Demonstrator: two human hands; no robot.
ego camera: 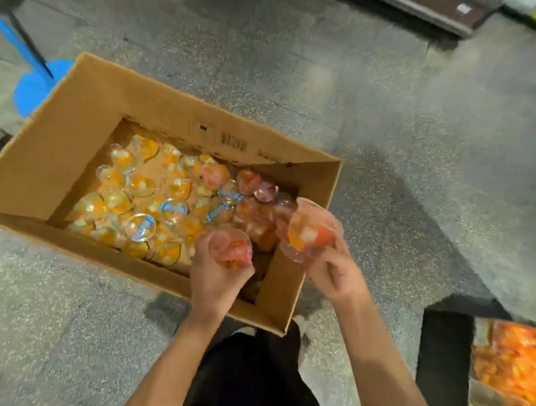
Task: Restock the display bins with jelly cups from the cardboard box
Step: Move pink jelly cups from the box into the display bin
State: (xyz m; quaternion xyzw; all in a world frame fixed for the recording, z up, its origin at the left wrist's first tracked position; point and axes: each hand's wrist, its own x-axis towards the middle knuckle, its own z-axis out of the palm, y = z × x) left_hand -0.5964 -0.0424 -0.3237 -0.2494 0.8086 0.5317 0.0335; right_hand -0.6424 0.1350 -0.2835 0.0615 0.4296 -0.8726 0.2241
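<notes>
Jelly cups [170, 199] lie loose in the box [60, 153] on the floor. The left hand [218, 275] grips a red cup [230, 249] over it; the right hand [333, 270] holds several cups [311, 231] above the rim.

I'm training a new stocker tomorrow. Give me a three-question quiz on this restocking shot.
1. True or false: both hands hold jelly cups.
2. Most cups in the box are: A) green B) orange C) blue
3. On which side of the person is the display bin?

Key:
1. True. The left hand grips a red cup; the right hand grips reddish cups.
2. B
3. The right.
</notes>
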